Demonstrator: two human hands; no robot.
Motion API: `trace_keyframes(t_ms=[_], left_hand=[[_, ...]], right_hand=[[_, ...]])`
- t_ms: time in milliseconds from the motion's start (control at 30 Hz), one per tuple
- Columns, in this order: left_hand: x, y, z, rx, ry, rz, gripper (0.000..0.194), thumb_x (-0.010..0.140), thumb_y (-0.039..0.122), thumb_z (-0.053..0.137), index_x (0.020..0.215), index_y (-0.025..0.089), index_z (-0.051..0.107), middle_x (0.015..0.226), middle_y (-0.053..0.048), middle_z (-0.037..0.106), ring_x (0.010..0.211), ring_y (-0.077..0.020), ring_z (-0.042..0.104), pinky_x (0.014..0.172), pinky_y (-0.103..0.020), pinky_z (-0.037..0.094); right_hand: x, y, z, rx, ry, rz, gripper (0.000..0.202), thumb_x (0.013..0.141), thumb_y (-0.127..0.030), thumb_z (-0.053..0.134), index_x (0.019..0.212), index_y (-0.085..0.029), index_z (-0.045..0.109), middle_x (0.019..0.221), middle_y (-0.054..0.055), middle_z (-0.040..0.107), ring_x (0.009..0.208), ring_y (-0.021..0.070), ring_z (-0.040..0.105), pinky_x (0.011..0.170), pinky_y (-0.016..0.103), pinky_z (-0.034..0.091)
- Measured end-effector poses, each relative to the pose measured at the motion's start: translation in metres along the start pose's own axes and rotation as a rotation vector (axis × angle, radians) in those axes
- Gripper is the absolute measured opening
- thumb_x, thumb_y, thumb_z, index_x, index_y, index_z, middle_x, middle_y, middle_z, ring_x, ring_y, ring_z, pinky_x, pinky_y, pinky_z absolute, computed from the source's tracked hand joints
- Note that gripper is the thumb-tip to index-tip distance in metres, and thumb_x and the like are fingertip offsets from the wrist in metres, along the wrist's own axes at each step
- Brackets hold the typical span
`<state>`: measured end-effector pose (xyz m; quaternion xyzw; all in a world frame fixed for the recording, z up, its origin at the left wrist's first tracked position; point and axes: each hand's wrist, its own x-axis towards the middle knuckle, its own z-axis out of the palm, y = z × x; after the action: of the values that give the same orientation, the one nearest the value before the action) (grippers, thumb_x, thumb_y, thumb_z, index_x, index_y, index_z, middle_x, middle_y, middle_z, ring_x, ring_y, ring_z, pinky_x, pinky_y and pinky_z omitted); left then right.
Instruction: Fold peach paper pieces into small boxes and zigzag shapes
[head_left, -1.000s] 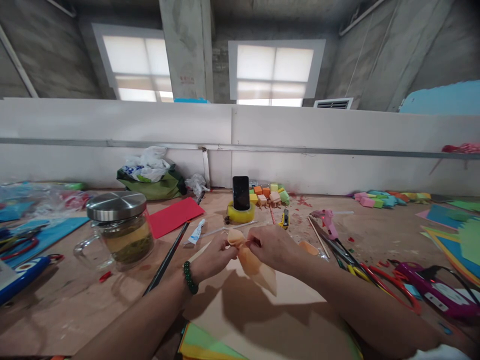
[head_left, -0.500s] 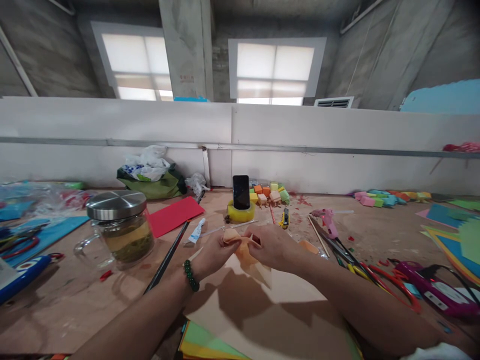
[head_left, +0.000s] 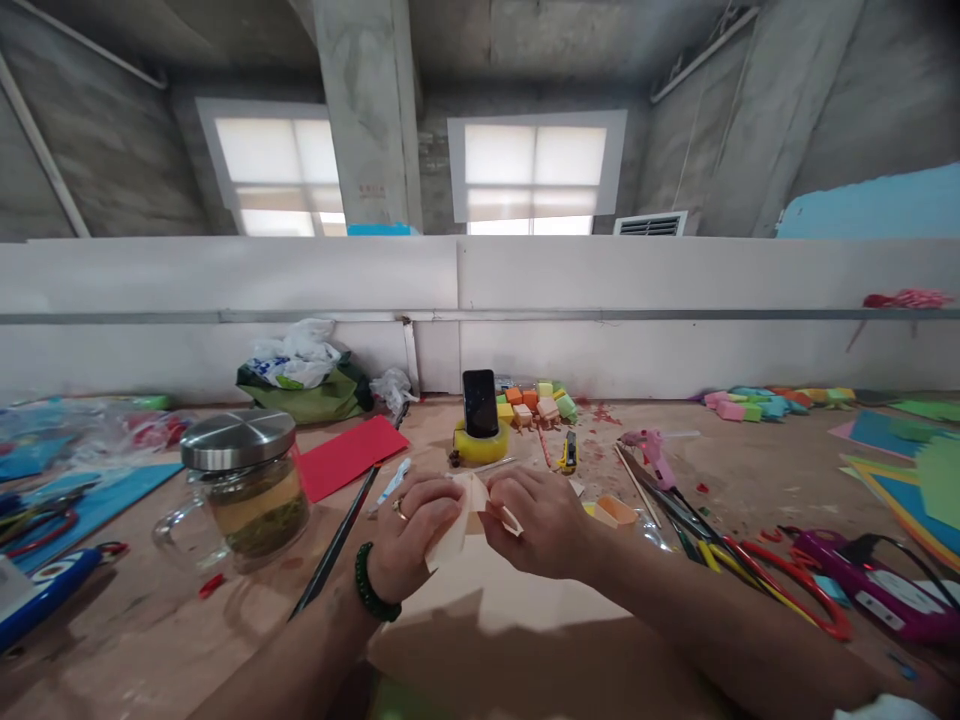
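Observation:
A folded piece of pale peach paper [head_left: 448,540] is held up between both hands, above larger peach sheets [head_left: 517,610] lying on the table. My left hand [head_left: 418,525], with a ring and a green bead bracelet, is closed on the paper's left side. Fingers of my right hand [head_left: 534,520] pinch its right side, where a small flap stands out. The fingertips partly hide the folds. Just right of my right hand sits a small open orange paper box [head_left: 615,512].
A glass tea mug [head_left: 255,490] and red paper [head_left: 352,458] are at left. Ahead, a phone [head_left: 480,402] stands in a yellow tape roll [head_left: 480,445] beside small paper cubes [head_left: 529,400]. At right are a pink glue gun [head_left: 657,460] and red-handled scissors [head_left: 814,592].
The held paper has been turned, with a pale panel now facing up at left. My left hand has rolled over, showing its back and ring. The view has tilted upward slightly.

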<state>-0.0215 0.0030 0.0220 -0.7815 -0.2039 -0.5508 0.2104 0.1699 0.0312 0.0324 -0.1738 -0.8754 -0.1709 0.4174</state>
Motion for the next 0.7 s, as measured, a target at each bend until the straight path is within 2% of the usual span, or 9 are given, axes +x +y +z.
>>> trace_keyframes(t_ms=[167, 300, 433, 533, 633, 700], left_hand=[[-0.002, 0.002, 0.002, 0.017, -0.010, 0.001, 0.015, 0.087, 0.018, 0.052, 0.101, 0.021, 0.057, 0.090, -0.008, 0.068, 0.085, -0.0202, 0.063, 0.077, -0.035, 0.054], [-0.004, -0.001, 0.001, -0.016, -0.029, 0.008, 0.021, 0.086, 0.018, 0.052, 0.107, 0.019, 0.054, 0.095, -0.011, 0.068, 0.090, -0.0210, 0.064, 0.079, -0.035, 0.055], [-0.004, -0.002, 0.005, -0.048, -0.050, -0.075, 0.025, 0.082, 0.010, 0.053, 0.104, 0.022, 0.054, 0.093, -0.008, 0.070, 0.088, -0.0197, 0.066, 0.078, -0.033, 0.055], [-0.006, -0.002, 0.014, -0.099, -0.091, -0.338, 0.028, 0.078, 0.008, 0.052, 0.102, 0.022, 0.054, 0.088, -0.004, 0.070, 0.080, -0.0172, 0.067, 0.071, -0.028, 0.055], [-0.008, -0.004, 0.027, -0.256, -0.106, -0.670, 0.028, 0.074, 0.014, 0.056, 0.102, 0.021, 0.052, 0.084, -0.002, 0.067, 0.075, -0.0163, 0.066, 0.066, -0.027, 0.054], [-0.010, -0.005, 0.035, -0.407, -0.120, -0.847, 0.030, 0.071, 0.019, 0.060, 0.100, 0.020, 0.052, 0.085, -0.002, 0.065, 0.073, -0.0162, 0.064, 0.061, -0.026, 0.053]], right_hand=[[0.000, 0.000, -0.001, -0.100, 0.052, -0.088, 0.019, 0.090, -0.014, 0.041, 0.074, -0.020, 0.048, 0.074, 0.004, 0.069, 0.065, 0.0128, 0.063, 0.057, 0.024, 0.043], [0.000, 0.002, -0.001, -0.094, 0.153, -0.155, 0.014, 0.091, -0.013, 0.043, 0.079, -0.019, 0.047, 0.073, 0.003, 0.069, 0.062, 0.0122, 0.063, 0.054, 0.022, 0.043], [0.001, 0.001, 0.000, -0.038, 0.138, -0.094, 0.011, 0.093, -0.015, 0.040, 0.095, -0.017, 0.051, 0.083, 0.006, 0.070, 0.069, 0.0139, 0.065, 0.056, 0.023, 0.044], [0.001, 0.000, 0.001, 0.016, -0.013, 0.105, 0.018, 0.095, -0.020, 0.040, 0.101, -0.016, 0.056, 0.094, 0.008, 0.070, 0.074, 0.0157, 0.066, 0.057, 0.024, 0.043], [0.002, 0.004, 0.003, 0.107, -0.217, 0.329, 0.013, 0.091, -0.021, 0.051, 0.086, -0.017, 0.062, 0.082, 0.003, 0.070, 0.065, 0.0135, 0.062, 0.058, 0.023, 0.040], [0.003, 0.008, 0.004, 0.162, -0.323, 0.423, 0.011, 0.087, -0.017, 0.056, 0.079, -0.018, 0.064, 0.075, 0.001, 0.069, 0.062, 0.0125, 0.059, 0.058, 0.022, 0.038]])
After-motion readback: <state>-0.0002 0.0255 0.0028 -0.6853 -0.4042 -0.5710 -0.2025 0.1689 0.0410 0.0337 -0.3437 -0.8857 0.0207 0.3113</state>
